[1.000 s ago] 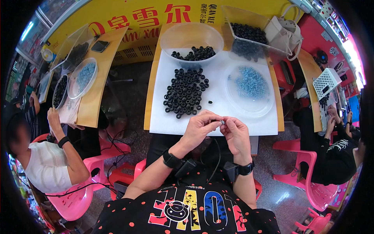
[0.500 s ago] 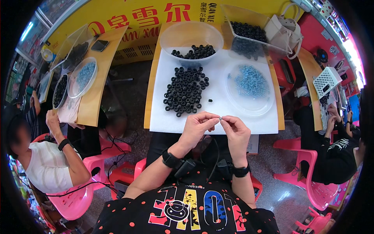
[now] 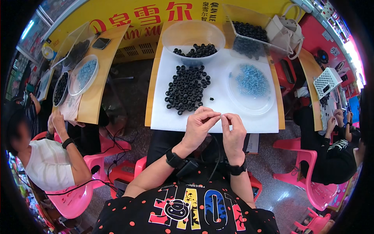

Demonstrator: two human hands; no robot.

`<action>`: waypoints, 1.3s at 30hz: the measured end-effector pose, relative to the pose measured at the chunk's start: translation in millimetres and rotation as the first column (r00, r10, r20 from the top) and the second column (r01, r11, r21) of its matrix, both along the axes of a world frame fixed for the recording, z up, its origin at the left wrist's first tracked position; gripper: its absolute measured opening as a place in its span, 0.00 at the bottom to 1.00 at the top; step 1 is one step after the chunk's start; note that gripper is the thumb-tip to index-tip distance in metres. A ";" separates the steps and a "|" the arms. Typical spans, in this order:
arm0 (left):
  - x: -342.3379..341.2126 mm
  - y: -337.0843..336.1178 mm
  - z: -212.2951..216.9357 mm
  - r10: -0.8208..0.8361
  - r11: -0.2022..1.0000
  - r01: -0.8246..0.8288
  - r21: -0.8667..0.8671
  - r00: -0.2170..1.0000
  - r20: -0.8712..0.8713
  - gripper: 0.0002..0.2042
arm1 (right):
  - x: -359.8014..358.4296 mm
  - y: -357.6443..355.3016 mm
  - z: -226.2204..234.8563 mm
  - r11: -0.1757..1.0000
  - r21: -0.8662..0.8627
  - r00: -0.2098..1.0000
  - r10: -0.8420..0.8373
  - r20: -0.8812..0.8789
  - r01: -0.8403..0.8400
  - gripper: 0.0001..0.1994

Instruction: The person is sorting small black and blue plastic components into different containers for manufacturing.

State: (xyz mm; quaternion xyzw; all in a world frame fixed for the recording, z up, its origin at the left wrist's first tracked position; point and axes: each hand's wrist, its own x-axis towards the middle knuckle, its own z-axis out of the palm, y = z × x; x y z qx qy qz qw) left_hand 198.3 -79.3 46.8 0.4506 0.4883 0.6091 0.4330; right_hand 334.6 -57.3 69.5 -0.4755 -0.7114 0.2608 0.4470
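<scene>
L hand (image 3: 199,124) & R hand (image 3: 233,132) are just about tip to tip, approx. ctr of frame, over the near part of the white mat (image 3: 171,124) on the table (image 3: 281,121). L fingers pinched narrow; R fingers close by, can't tell if they meet. Whatever's btwn the tips is too small to make out. Pile of blk beads (image 3: 187,89) loose on mat, L of ctr, just beyond L hand; tiny blk piece (image 3: 212,99) to its R. Blue beads (image 3: 252,80) in clear shallow dish (image 3: 253,108), R of ctr. Upper ctr: clear round bowl (image 3: 193,33) w/ more blk beads. Upper R: clear rect. tub (image 3: 245,16), also w/ blk beads.
</scene>
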 end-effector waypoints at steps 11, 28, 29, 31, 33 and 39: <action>-1.9 -0.5 -1.2 -0.074 0.994 0.081 -0.074 0.993 0.087 0.06 | 7.1 1.6 -7.4 0.941 -0.333 0.978 -0.007 -0.209 -0.065 0.09; 2.6 1.4 -14.6 -0.062 0.974 0.129 -0.188 0.943 0.328 0.06 | 9.7 1.9 -4.3 0.891 -0.426 0.904 -0.041 -0.426 -0.160 0.07; 2.2 1.5 -13.3 -0.068 0.980 0.117 -0.161 0.956 0.285 0.06 | 10.8 2.9 -4.6 0.880 -0.442 0.905 -0.033 -0.423 -0.175 0.07; 1.4 2.0 -9.4 -0.073 0.990 0.096 -0.107 0.977 0.198 0.06 | 15.2 6.0 -6.5 0.856 -0.474 0.908 -0.015 -0.420 -0.205 0.07; 1.5 2.7 -3.7 -0.071 0.995 0.079 -0.067 0.991 0.116 0.06 | 17.8 7.5 -11.9 0.852 -0.473 0.893 -0.016 -0.451 -0.224 0.07; 0.5 3.4 -14.5 -0.055 0.995 0.068 -0.066 0.981 0.184 0.05 | 12.2 4.6 -13.1 0.870 -0.424 0.844 -0.016 -0.536 -0.252 0.07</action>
